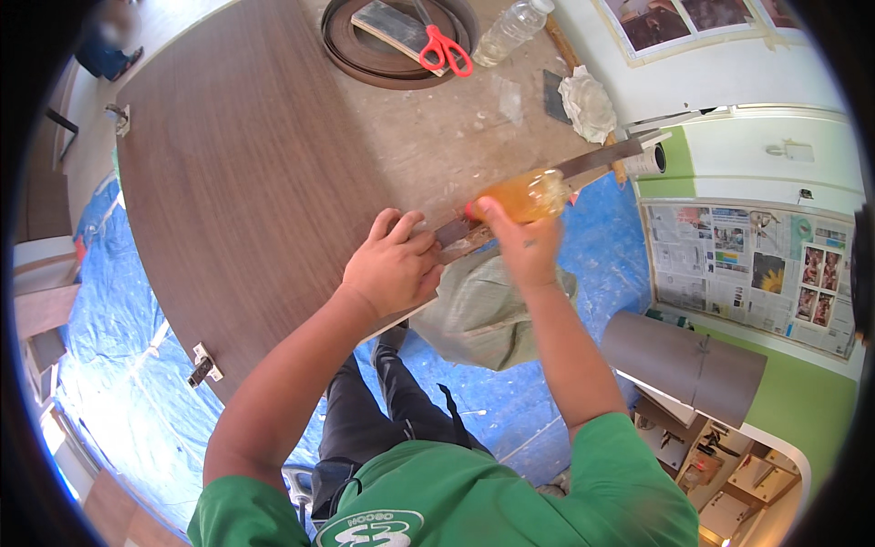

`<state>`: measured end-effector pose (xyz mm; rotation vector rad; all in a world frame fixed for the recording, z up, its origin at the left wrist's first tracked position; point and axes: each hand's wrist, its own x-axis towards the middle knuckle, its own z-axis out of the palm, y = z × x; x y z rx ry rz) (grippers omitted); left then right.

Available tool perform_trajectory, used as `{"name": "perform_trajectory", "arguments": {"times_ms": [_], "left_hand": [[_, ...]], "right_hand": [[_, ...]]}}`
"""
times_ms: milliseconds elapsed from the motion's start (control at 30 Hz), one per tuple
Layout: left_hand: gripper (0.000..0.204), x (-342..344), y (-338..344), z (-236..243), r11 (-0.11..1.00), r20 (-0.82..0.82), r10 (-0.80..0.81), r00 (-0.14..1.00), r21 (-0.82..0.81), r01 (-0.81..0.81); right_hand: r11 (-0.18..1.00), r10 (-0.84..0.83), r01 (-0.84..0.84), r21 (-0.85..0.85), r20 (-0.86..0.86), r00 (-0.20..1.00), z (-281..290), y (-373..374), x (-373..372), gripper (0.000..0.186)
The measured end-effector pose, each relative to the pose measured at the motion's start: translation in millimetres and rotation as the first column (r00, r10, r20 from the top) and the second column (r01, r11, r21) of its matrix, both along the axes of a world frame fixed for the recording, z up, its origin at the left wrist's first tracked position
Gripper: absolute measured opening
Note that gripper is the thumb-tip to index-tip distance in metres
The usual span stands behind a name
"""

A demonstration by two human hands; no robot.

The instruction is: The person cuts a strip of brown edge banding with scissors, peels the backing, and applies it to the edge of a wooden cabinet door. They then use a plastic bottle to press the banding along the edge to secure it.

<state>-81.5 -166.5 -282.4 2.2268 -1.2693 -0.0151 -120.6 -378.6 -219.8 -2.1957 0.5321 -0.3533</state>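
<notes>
My right hand (529, 246) grips a clear squeeze bottle (527, 195) of amber liquid, tilted with its red tip pointing left and down. Beneath the bottle runs a narrow brown edging strip (597, 162), reaching toward the right side of the table. My left hand (394, 264) is closed around the near end of this strip, at the edge of a large brown wood-grain door panel (246, 164); its thumb is mostly hidden. Motion slightly blurs the bottle and my right hand.
A coil of brown edging (342, 68), red-handled scissors (445, 50), a sanding block (392, 23) and a clear bottle (512, 35) lie at the back. Crumpled paper (588, 102) sits right. Below hangs a greenish sack (483, 310) over blue sheeting (602, 264). Metal hinges (206, 363) stick out from the panel.
</notes>
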Motion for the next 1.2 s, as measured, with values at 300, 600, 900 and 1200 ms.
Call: {"name": "perform_trajectory", "arguments": {"times_ms": [300,600,900,1200], "left_hand": [[0.028,0,0,0,1.000,-0.003,-0.005,1.000,0.006,0.005],[0.029,-2,1,2,0.999,0.010,0.001,1.000,0.033,-0.001],[0.027,-2,-1,0,1.000,0.028,0.003,1.000,0.025,-0.004],[0.027,-1,0,0,1.000,0.024,-0.001,1.000,0.028,0.001]], "right_hand": [[0.994,-0.004,0.003,0.106,0.013,1.000,-2,10,-5,0.011],[0.993,0.098,-0.099,0.059,0.023,0.995,-5,5,-18,0.014],[0.986,0.155,-0.155,0.053,0.006,0.988,-6,10,-29,0.017],[0.982,0.118,-0.133,0.134,0.113,0.986,-19,10,-34,0.016]]}}
